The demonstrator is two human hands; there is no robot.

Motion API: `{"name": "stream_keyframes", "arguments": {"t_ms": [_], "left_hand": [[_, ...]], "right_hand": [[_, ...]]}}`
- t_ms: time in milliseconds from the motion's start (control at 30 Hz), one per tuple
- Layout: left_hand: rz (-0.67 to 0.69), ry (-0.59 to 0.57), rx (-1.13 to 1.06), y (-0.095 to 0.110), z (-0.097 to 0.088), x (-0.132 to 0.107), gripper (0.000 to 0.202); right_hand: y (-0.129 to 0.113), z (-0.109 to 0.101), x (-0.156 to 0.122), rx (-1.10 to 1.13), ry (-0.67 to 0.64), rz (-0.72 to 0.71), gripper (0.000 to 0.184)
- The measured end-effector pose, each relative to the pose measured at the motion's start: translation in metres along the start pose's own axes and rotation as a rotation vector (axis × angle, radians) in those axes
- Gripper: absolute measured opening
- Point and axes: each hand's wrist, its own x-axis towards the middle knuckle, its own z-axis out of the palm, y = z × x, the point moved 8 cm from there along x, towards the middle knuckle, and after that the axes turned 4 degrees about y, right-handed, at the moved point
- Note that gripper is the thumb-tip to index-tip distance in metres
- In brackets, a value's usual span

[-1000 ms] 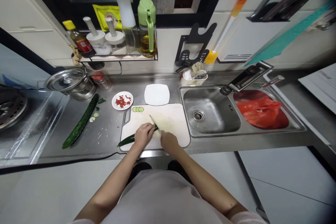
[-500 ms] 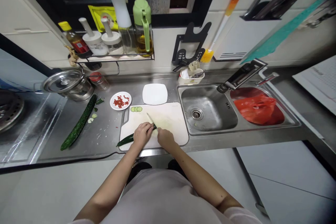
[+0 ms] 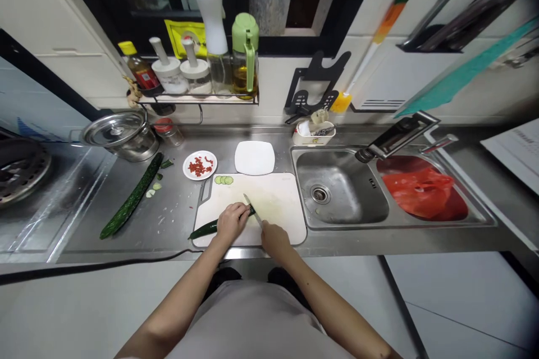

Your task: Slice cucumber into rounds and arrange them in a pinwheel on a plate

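My left hand is closed over a dark green cucumber that lies slanted across the white cutting board. The cucumber's right end shows just past my fingers. In my right hand is the handle of a knife, its blade pointing up and left against that end of the cucumber. Several cucumber slices overlap in the board's upper left corner. Behind the board sits a white square plate. Left of it, a round white plate bears chopped red pieces.
A whole cucumber lies on the steel counter to the left, near a lidded pot. At right are the sink and a red plastic bag. A shelf of bottles hangs behind.
The view has tilted and shifted, so everything sits slightly lower and further right. My right hand and the knife have drawn a little right, away from my left hand, which still holds the cucumber.
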Motion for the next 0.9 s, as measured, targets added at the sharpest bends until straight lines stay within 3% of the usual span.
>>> {"name": "stream_keyframes", "arguments": {"t_ms": [467, 900], "left_hand": [[-0.014, 0.001, 0.010, 0.003, -0.004, 0.000, 0.022], [-0.040, -0.019, 0.015, 0.001, -0.004, 0.001, 0.020]], "right_hand": [[-0.020, -0.016, 0.034, 0.040, 0.111, -0.015, 0.029], [-0.024, -0.021, 0.035, 0.054, 0.125, -0.019, 0.031]]}}
